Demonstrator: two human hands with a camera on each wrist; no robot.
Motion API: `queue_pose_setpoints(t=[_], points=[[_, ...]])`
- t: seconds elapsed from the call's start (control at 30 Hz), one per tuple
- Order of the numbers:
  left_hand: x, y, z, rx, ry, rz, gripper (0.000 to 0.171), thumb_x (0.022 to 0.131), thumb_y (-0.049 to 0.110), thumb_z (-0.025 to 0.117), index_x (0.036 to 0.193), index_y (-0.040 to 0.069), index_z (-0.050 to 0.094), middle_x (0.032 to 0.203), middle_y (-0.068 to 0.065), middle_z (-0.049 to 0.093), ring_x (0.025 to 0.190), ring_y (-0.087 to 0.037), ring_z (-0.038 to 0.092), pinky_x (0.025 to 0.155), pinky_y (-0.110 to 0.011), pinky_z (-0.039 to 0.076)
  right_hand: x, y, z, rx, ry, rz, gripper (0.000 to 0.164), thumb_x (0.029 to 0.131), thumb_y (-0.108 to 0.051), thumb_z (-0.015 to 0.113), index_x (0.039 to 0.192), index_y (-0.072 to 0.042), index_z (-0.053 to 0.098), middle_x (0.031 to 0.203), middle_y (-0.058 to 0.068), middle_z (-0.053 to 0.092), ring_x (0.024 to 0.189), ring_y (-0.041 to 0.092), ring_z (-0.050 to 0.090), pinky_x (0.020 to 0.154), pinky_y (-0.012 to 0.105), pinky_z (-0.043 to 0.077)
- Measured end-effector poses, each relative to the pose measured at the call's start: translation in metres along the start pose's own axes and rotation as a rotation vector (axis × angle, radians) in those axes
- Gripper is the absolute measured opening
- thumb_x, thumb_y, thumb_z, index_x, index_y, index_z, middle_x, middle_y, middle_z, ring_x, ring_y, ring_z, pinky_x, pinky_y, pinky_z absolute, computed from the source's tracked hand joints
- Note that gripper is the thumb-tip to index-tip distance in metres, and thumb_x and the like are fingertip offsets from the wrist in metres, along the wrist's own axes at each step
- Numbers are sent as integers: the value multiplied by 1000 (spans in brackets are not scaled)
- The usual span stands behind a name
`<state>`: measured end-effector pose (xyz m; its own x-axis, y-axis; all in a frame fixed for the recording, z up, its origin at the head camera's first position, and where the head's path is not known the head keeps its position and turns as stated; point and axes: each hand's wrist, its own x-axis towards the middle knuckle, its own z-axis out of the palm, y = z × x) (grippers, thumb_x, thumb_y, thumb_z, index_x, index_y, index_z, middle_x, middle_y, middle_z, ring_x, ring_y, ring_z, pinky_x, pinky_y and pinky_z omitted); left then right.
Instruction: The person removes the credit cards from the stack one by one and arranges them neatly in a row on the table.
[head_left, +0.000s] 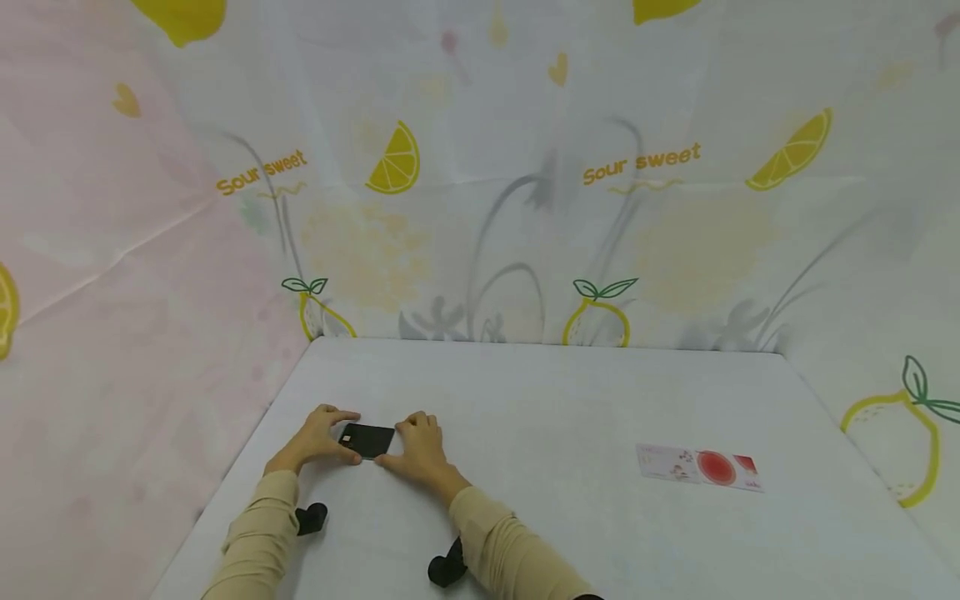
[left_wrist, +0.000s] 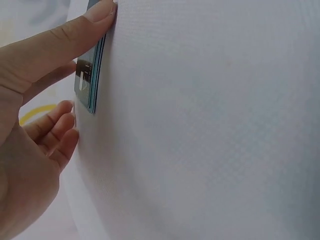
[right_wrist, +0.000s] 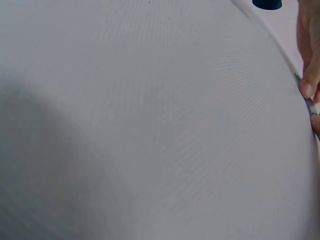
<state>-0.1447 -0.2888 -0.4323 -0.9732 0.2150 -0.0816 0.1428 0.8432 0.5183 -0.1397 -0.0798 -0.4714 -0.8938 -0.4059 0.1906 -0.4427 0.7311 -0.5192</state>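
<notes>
A small stack of dark bank cards (head_left: 369, 442) lies on the white table, with a pale chip near the left end of the top card. Its layered bluish edges show in the left wrist view, where the cards (left_wrist: 91, 82) are partly covered by the thumb. My left hand (head_left: 313, 438) pinches the stack's left end between thumb and index finger. At the right end, my right hand (head_left: 422, 450) holds the near and far corners with thumb and fingertips. In the right wrist view only a sliver of the cards and parts of fingers (right_wrist: 311, 80) appear at the right edge.
A pale printed paper strip (head_left: 667, 463) with a red disc lies flat on the right part of the white table (head_left: 540, 400). Black camera pieces (head_left: 311, 518) jut from both wrists. Lemon-printed cloth walls (head_left: 480, 233) stand at the table's back and sides.
</notes>
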Motion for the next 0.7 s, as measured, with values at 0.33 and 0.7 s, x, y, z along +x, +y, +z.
queue_pose_setpoints(t=[0.33,0.7], points=[[0,-2,3,-5,8,7,63,59,26,89,112,3,64,116,-33,43,110,-53,41,88,-66,38,2,-7,0,46,-27,47,48,78,-44,73,115,-14,65,113,5,51,101,19,42,86,34,35],[3,0,1,-26,-22,-25,53,58,17,89,103,7,63,112,-31,44,107,-50,42,85,-64,40,9,-11,-3,31,-73,112,53,73,-46,78,113,-15,60,108,4,52,98,20,43,85,34,35]])
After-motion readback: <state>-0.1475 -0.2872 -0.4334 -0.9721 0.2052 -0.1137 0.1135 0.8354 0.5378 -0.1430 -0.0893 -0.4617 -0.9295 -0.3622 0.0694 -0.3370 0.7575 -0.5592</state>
